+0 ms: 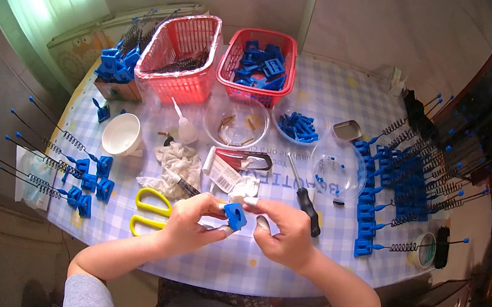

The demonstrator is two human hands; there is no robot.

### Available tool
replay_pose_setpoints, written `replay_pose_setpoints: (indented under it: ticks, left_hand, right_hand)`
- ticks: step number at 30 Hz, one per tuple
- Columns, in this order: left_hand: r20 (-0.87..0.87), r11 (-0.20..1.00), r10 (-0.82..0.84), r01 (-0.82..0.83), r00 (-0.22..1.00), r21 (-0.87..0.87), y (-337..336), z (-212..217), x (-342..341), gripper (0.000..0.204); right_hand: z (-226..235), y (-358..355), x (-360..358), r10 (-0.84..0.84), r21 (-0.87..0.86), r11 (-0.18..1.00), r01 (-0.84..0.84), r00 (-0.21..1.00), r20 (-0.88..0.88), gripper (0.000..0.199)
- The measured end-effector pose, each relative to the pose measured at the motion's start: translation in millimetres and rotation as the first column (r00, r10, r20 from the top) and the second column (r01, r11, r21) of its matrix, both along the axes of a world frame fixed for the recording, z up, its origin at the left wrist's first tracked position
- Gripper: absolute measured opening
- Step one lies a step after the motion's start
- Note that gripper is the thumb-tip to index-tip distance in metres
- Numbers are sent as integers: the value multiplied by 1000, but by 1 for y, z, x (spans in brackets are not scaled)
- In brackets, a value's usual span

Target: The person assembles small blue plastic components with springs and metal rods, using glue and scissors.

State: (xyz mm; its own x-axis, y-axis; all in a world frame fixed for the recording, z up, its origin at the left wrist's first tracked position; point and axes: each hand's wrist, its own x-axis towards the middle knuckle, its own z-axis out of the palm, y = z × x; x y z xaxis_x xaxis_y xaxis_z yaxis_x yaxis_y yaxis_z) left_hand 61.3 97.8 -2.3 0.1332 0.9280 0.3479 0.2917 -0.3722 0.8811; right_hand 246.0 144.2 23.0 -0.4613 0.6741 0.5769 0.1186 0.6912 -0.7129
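Observation:
My left hand (190, 221) pinches a small blue plastic bracket (235, 216) with a round hole, just above the near part of the table. My right hand (286, 233) is close beside it on the right, with index finger and thumb apart and nothing visible between them. White wrapping covers several fingertips. Yellow-green-handled scissors (153, 202) lie left of my left hand, their blades hidden by crumpled white cloth and the hand. A screwdriver (308, 212) with a black handle rests beyond my right hand. Ahead of my hands is a white and red packet (224, 173).
Two red baskets (174, 84) (253, 93) stand at the back, the right one holding blue brackets. Clear bowls (232, 142) hold small brass-coloured and blue parts. A white bowl (121, 134) stands left. Blue brackets with black springs (399, 179) crowd the right edge; more (85, 182) lie left.

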Motion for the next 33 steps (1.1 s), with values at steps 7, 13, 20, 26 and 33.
replay_pose_setpoints:
  ticks: [7, 13, 20, 26, 33]
  left_hand:
    - [226, 993, -86, 102, 970, -63, -1, -2, -4, 35]
    - [139, 990, -129, 118, 982, 80, 0, -1, -7, 39]
    - [64, 955, -163, 141, 985, 262, 5, 2, -5, 37]
    - [-57, 918, -141, 152, 988, 366, 6, 10, -4, 33]
    - [-135, 883, -116, 165, 984, 440, 8, 8, -6, 26]
  right_hand:
    - [0, 13, 3, 279, -89, 958, -271, 956, 93, 52]
    - [-1, 10, 1, 247, -23, 969, -246, 966, 83, 57]
    - [-3, 9, 1, 222, -80, 973, -218, 974, 46, 50]
    - [1, 9, 2, 199, -126, 973, -194, 979, 32, 49]
    - [0, 10, 3, 237, -167, 959, -229, 971, 30, 46]
